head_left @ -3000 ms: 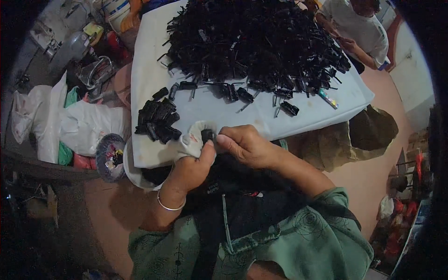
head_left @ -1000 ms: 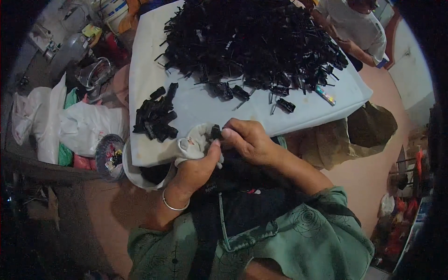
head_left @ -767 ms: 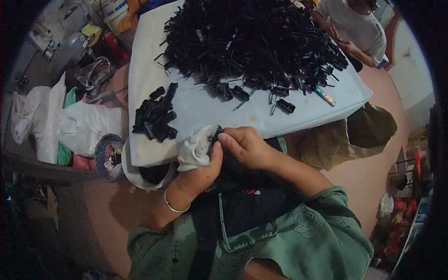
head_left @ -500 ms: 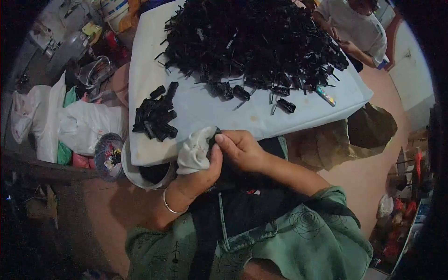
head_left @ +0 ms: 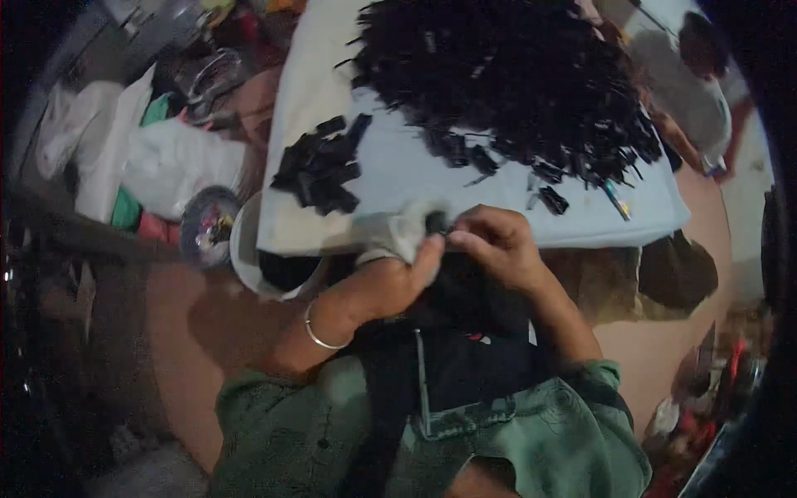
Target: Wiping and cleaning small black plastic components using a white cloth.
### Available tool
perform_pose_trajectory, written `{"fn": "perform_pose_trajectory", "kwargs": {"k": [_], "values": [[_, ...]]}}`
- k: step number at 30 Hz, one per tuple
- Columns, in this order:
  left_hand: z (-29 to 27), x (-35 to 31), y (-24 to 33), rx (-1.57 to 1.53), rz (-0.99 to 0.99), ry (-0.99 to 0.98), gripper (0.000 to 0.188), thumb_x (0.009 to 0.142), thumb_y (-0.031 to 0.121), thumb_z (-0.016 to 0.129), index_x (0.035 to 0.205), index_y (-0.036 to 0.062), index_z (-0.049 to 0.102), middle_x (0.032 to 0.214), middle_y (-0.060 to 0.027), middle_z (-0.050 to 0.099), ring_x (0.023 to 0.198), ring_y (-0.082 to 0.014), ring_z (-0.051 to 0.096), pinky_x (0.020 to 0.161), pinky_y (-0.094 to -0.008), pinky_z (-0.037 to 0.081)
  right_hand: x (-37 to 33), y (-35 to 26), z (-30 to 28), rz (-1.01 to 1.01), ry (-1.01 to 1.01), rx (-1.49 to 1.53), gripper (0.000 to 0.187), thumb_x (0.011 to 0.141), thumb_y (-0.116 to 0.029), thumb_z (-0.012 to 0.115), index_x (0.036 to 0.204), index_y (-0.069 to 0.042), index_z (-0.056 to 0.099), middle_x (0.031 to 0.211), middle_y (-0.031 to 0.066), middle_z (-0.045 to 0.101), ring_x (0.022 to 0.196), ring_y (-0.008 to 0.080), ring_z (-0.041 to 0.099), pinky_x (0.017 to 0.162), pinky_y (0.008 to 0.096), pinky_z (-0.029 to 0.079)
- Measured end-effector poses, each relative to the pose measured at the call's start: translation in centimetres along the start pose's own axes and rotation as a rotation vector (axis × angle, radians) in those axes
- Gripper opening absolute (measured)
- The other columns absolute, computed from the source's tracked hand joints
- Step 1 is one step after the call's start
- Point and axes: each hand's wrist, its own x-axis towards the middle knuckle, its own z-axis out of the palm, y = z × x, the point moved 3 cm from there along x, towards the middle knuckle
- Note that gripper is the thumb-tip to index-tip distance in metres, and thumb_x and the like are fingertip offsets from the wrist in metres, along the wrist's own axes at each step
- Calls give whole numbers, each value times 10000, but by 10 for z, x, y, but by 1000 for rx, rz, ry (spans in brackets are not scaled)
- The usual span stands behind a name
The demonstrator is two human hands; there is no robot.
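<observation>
Shifted slightly: small black clip (head_left: 435, 222), light, rigid, pinched at its ends between left hand (head_left: 390, 278) and right hand (head_left: 496, 247), over white cloth (head_left: 397, 234).

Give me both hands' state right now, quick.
Left hand: closed around a pale cloth.
Right hand: fingertips pinched on a small black part against the cloth.
</observation>
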Motion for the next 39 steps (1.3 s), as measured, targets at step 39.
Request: {"fn": "perform_pose_trajectory", "kwargs": {"k": [39], "values": [[2,33,6,80,-85,186,234,841,175,527,1014,17,521,915,-126,575,832,-222,553,738,-300,437,2,-8,-9,-420,-112,-943,203,729,-148,479,919,-80,503,684,69,491,637,267,548,525,395,448]]}}
